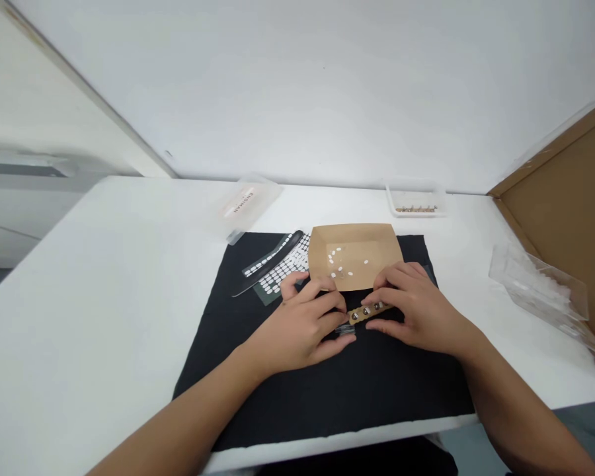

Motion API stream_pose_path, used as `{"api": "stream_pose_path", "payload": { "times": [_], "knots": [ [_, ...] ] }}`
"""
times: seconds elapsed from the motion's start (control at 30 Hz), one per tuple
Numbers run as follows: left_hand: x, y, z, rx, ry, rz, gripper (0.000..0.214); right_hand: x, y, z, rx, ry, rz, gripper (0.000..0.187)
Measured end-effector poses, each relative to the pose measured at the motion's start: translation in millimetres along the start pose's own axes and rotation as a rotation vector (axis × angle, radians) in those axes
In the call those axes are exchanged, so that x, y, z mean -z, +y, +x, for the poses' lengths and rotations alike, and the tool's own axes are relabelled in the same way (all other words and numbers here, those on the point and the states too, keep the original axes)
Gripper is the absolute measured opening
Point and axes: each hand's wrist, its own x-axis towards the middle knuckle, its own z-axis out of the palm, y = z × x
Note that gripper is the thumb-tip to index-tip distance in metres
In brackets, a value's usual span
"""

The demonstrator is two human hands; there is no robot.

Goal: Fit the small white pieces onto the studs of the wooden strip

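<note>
Nearest the camera, two bare forearms reach forward over the front edge of a white table (104, 277) and onto a black mat (327, 396) spread across its middle. The left hand (302, 327) lies palm down on the mat with its fingers curled to the right; a small dark piece (346, 330) shows just under its fingertips, and whether the fingers actually pinch it cannot be told. The right hand (419, 311) rests opposite, its thumb and fingers closed on the right end of a tan strip (369, 311) that carries a row of small metal studs. The strip lies slightly tilted on the mat between the two hands, its left end touching or nearly touching the left fingers. Just beyond the hands sits a brown paper tray (377, 241) holding a scatter of small white pieces. To the left of the tray lie a dark sheet dotted with white ovals (282, 271) and a black file-like tool (268, 264) across it. Farther back a clear plastic box with a label (248, 205) stands on the left, and a shallow clear tray (416, 198) holding small tan items near the wall. At the far right lies a clear plastic container (540, 291) beside a brown cardboard panel (565, 192).
</note>
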Motion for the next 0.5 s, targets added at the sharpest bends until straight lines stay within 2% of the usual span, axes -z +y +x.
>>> {"api": "stream_pose_path", "payload": {
  "times": [0.27,0.5],
  "knots": [
    [1.6,2,2,0.012,0.002,0.005,0.018,-11,7,2,0.039,0.005,-0.061,0.006],
    [1.0,3,4,0.007,-0.008,0.009,0.017,-14,4,3,0.083,0.045,-0.124,0.008]
  ]
}}
